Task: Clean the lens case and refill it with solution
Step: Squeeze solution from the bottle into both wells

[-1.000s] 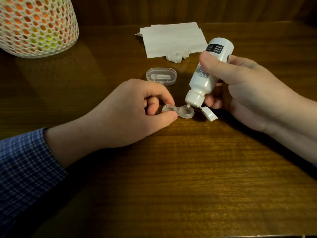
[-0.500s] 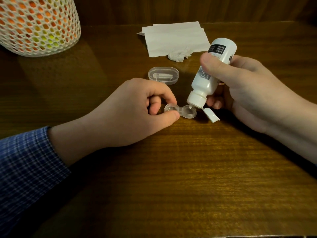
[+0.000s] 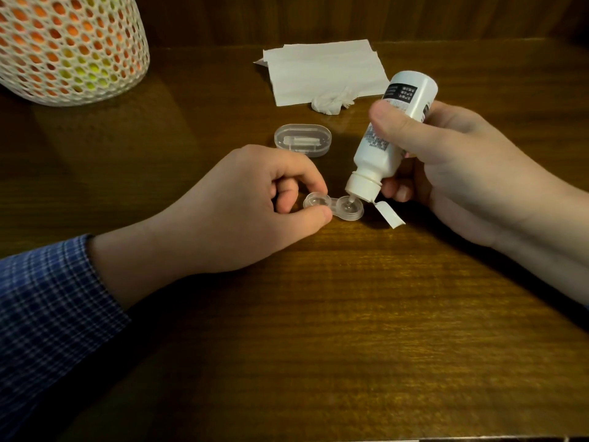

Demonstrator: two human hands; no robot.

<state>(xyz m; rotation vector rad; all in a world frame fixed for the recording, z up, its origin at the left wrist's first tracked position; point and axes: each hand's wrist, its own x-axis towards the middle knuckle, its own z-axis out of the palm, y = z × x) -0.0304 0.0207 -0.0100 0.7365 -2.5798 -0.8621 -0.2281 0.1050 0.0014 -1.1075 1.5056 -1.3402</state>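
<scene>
Head view: the left hand (image 3: pixel 242 212) pinches the left cup of the clear case (image 3: pixel 333 208) between thumb and forefinger, pinning it flat on the table (image 3: pixel 350 314); the right hand (image 3: pixel 452 167) is wrapped round the white bottle (image 3: pixel 387 135), thumb pressed across its label, the bottle tipped nozzle-down with the tip just over, perhaps touching, the right cup; the flip cap (image 3: pixel 390 213) hangs open beside that cup, close to the table. Behind lie a clear oval lid (image 3: pixel 302 140), a flat tissue (image 3: pixel 325 70) and a crumpled wad (image 3: pixel 331 102) at its near edge; a mesh lamp (image 3: pixel 67 46) stands far left. I judge the refill to be under way on the right cup; whether the left one holds liquid I cannot tell. Risks: too hard a squeeze would flood the shallow cup and spill onto the wood; the nozzle touching the plastic could foul the solution; the dangling cap could catch the rim and tip the light case if the pinch slackens; the dim light makes the fill level hard to read.
</scene>
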